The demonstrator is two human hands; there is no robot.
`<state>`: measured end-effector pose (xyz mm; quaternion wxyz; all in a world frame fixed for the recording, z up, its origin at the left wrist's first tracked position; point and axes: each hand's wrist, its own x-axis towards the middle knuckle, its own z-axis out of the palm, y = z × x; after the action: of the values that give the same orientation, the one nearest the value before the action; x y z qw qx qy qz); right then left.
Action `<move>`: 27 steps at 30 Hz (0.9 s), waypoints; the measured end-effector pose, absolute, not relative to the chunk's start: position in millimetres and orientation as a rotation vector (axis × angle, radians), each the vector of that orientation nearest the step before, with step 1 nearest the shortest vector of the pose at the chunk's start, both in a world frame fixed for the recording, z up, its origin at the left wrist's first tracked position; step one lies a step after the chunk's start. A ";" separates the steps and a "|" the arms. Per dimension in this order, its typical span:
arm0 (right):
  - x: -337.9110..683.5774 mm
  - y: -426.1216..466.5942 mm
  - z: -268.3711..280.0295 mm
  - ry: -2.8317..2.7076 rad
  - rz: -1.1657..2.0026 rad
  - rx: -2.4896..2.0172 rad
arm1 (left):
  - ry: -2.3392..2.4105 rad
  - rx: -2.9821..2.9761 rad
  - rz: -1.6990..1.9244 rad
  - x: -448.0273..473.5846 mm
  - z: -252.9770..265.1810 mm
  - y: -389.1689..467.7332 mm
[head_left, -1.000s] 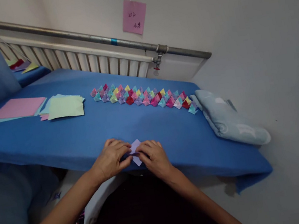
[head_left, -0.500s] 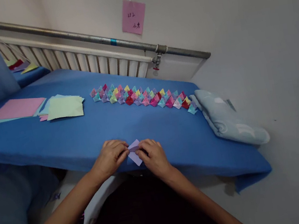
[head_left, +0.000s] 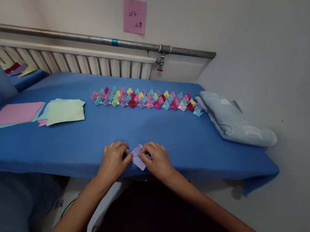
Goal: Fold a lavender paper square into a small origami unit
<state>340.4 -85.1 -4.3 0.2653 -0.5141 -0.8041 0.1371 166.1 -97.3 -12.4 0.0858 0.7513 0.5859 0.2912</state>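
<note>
A small folded sheet of purple origami paper (head_left: 138,159) lies near the front edge of the blue-covered table, a crease line running across its middle. At its left corner is my left hand (head_left: 115,159), thumb and fingertips closed on the edge with a gap inside the curl. On the right side, my right hand (head_left: 157,159) pinches the paper between thumb and index finger. Beyond both hands stretches a band of small folded paper pieces (head_left: 149,103) in pink, teal, purple, yellow and red, set close together in rows.
To the left lie stacks of pink paper (head_left: 16,113) and pale green paper (head_left: 64,111). A rolled light-blue blanket (head_left: 234,122) rests at the table's right end. Behind the blue cloth (head_left: 66,143) stand a radiator (head_left: 69,63) and a pipe; a pink note (head_left: 135,16) hangs on the wall.
The raised purple flap at the middle now lies flatter, with a crease showing. My left fingers have lifted a little and curled back from the paper, thumb at its corner.
</note>
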 end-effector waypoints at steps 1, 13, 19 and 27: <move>340.4 -85.2 -4.2 -2.172 0.371 -1.392 | 1.763 2.229 0.864 166.8 -11.6 -97.1; 340.3 -85.1 -6.0 -2.125 0.371 -1.397 | 1.811 2.274 0.806 164.6 -10.5 -96.9; 341.1 -85.5 -4.2 -2.153 0.381 -1.393 | 1.491 2.710 0.889 168.7 -15.7 -104.9; 344.4 -90.7 -6.3 -2.312 0.278 -1.353 | 1.460 2.865 0.729 168.6 -19.4 -119.1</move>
<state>344.4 -90.7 -6.3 0.2224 -0.4897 -0.8370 0.1006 168.6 -119.1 -19.4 -0.0778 0.8663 0.4415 0.2206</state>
